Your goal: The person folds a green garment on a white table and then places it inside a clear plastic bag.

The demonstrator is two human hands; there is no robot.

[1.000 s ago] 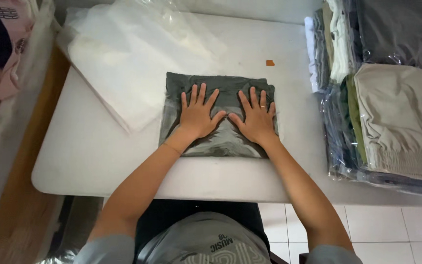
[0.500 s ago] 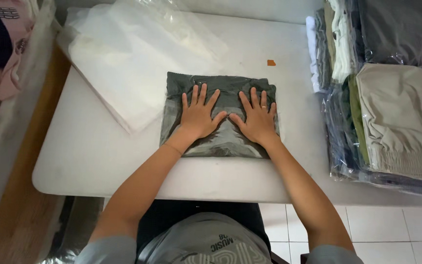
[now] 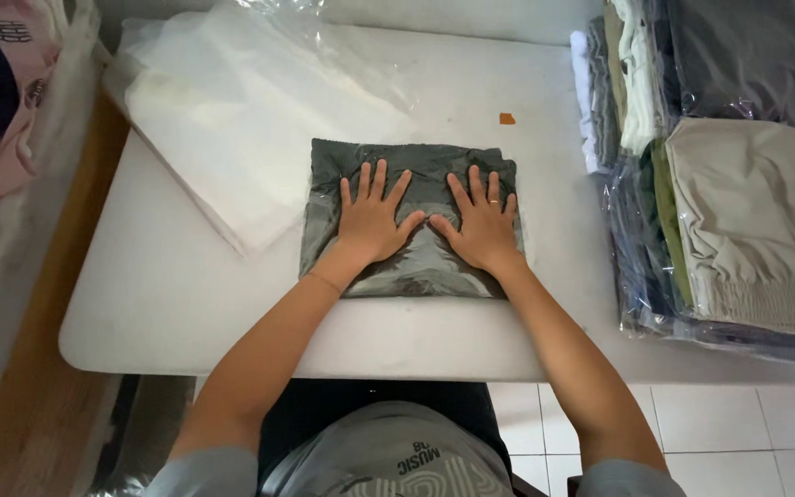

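Both my hands lie flat, palms down, fingers spread wide, gripping nothing. My left hand and right hand sit side by side, thumbs nearly meeting, pressing on a folded dark grey garment in a clear plastic bag. There is a ring on one finger of my right hand.

The bagged garment rests on the white table, near the edge closest to my body, roughly centred in front of me. Its near edge lies just short of the table's rim.

To my left, a stack of flat clear plastic bags lies at an angle, its corner just beside the garment. To my right, well apart from my hands, stands a pile of packed garments in grey, green and beige. A small orange scrap lies on the table beyond the garment.

My judgement of the risks: the plastic looks slick, so uneven pressure could make the packet slide toward the table edge and drop. Trapped air may bunch the film into wrinkles or shift the fold inside. If I push sideways, the packet could nudge the loose bags and disturb them.
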